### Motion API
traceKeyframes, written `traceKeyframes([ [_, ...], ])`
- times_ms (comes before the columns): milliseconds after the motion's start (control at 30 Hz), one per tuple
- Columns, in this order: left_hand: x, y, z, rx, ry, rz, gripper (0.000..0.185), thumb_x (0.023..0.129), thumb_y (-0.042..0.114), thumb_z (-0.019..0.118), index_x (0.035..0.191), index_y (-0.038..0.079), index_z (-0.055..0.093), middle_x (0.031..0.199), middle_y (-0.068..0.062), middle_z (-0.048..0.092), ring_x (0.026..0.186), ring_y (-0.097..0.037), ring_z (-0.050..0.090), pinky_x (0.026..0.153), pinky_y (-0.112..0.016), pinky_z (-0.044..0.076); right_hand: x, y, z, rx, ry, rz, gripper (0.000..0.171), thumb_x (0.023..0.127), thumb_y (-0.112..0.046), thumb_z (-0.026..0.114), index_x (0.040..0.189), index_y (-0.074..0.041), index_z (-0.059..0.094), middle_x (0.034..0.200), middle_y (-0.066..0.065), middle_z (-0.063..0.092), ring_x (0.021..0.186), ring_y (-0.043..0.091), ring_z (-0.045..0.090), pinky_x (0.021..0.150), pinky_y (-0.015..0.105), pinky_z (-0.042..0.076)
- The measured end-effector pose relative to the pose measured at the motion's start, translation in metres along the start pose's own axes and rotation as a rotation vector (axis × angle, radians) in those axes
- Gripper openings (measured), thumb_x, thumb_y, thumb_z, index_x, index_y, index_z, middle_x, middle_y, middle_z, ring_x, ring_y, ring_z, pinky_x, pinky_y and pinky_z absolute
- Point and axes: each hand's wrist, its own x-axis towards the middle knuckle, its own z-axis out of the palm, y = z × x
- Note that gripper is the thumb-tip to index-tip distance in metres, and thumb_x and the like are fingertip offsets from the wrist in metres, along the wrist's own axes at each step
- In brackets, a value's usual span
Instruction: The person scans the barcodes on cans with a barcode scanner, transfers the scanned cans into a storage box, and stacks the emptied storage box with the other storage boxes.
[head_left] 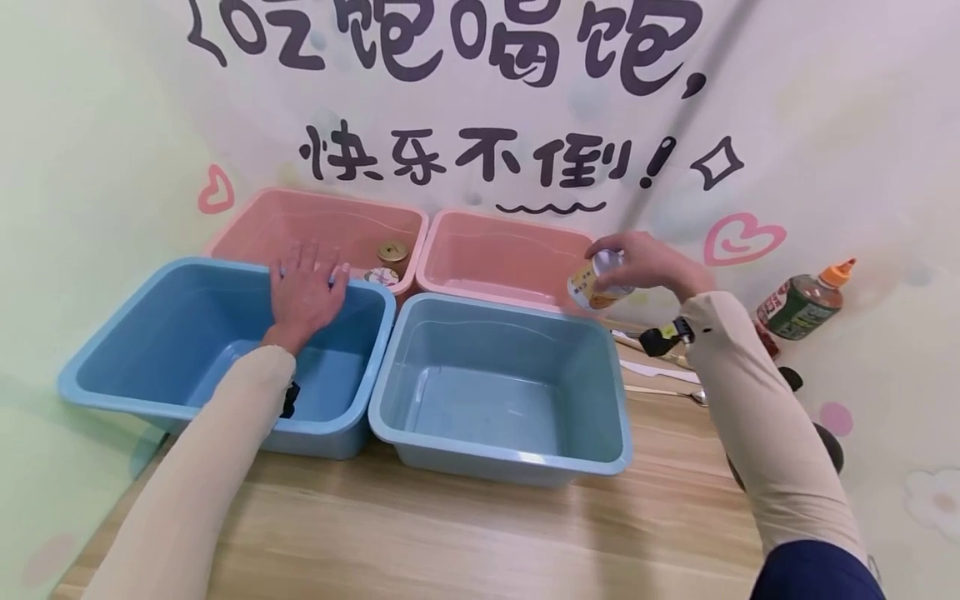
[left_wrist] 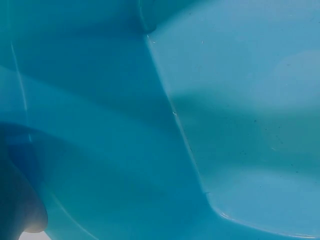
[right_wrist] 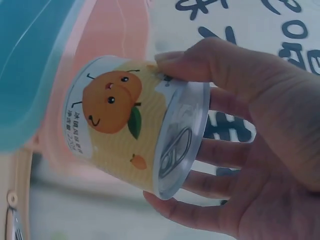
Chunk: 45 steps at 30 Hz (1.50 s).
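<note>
My right hand (head_left: 641,258) grips a pull-tab can (head_left: 588,287) near the right end of the right pink tub (head_left: 502,218). In the right wrist view the can (right_wrist: 117,107) is tilted on its side, with an orange cartoon fruit on its yellow label. The thumb and fingers hold it around its ring-pull end. My left hand (head_left: 303,296) rests over the back rim of the left blue tub (head_left: 112,406), its fingers extended towards the left pink tub (head_left: 315,212). The left wrist view looks down into the blue tub's bare inside (left_wrist: 240,130).
Inside the left pink tub are a gold-topped can (head_left: 392,252) and another can (head_left: 382,277). A second blue tub (head_left: 510,454) stands front centre. Cutlery (head_left: 660,371) lies at right, partly behind my forearm. A sauce bottle (head_left: 802,304) with an orange cap stands by the wall.
</note>
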Motion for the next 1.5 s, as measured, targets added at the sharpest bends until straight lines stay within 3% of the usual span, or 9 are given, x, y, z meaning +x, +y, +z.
traceKeyframes([
  [300,-0.002,-0.001,0.0,0.002,0.013,-0.006,0.062,0.105,0.047,0.031,0.155,0.011,0.034,0.166,-0.021,0.017,0.154,-0.043,0.01,0.121,-0.067,0.003,0.049,-0.01,0.024,0.055,-0.045,0.063,0.052,0.084,-0.015,0.074,0.134,-0.005,0.06,0.127,0.024,0.058,0.11,0.038,0.059,0.091,0.048,0.056],
  [567,-0.003,0.001,-0.001,-0.006,0.011,-0.009,0.061,0.105,0.047,0.032,0.154,0.012,0.036,0.166,-0.02,0.018,0.154,-0.043,0.01,0.121,-0.067,0.003,0.074,-0.003,0.058,0.103,-0.079,0.078,0.05,0.083,-0.009,0.075,0.131,0.001,0.061,0.13,0.021,0.057,0.112,0.035,0.055,0.095,0.048,0.054],
  [733,-0.002,0.001,0.002,0.009,0.007,-0.009,0.062,0.105,0.049,0.03,0.155,0.013,0.035,0.167,-0.019,0.017,0.154,-0.042,0.009,0.122,-0.066,0.002,0.083,0.007,0.08,0.151,-0.119,0.141,0.045,0.089,-0.012,0.071,0.132,-0.003,0.061,0.126,0.017,0.059,0.102,0.031,0.056,0.079,0.036,0.055],
  [867,-0.003,0.001,0.001,0.008,0.014,-0.014,0.061,0.105,0.048,0.031,0.155,0.013,0.036,0.167,-0.018,0.017,0.154,-0.042,0.01,0.122,-0.065,0.001,0.092,0.015,0.09,0.132,-0.116,0.097,0.031,0.09,-0.01,0.068,0.121,-0.004,0.069,0.118,0.015,0.065,0.079,0.028,0.058,0.057,0.029,0.048],
  [967,-0.003,0.001,0.0,0.015,0.017,-0.017,0.061,0.105,0.047,0.031,0.154,0.013,0.036,0.167,-0.018,0.018,0.154,-0.042,0.011,0.122,-0.064,0.002,0.098,0.02,0.095,0.077,-0.108,0.051,0.025,0.09,-0.009,0.066,0.113,-0.005,0.074,0.113,0.013,0.068,0.077,0.026,0.059,0.053,0.029,0.044],
  [1200,-0.003,0.001,0.0,0.012,0.028,-0.018,0.06,0.105,0.047,0.033,0.156,0.015,0.035,0.167,-0.016,0.018,0.155,-0.04,0.011,0.123,-0.064,0.005,0.104,0.025,0.105,0.04,-0.127,0.012,0.024,0.092,-0.006,0.06,0.111,-0.006,0.075,0.113,0.014,0.07,0.103,0.028,0.057,0.07,0.026,0.045],
  [1500,-0.002,-0.001,0.001,-0.003,0.027,-0.017,0.061,0.105,0.048,0.032,0.156,0.015,0.034,0.168,-0.016,0.017,0.155,-0.039,0.009,0.123,-0.062,0.0,0.108,0.019,0.114,0.114,-0.131,0.046,0.031,0.092,0.001,0.055,0.117,-0.006,0.073,0.12,0.015,0.065,0.107,0.029,0.054,0.075,0.027,0.045],
])
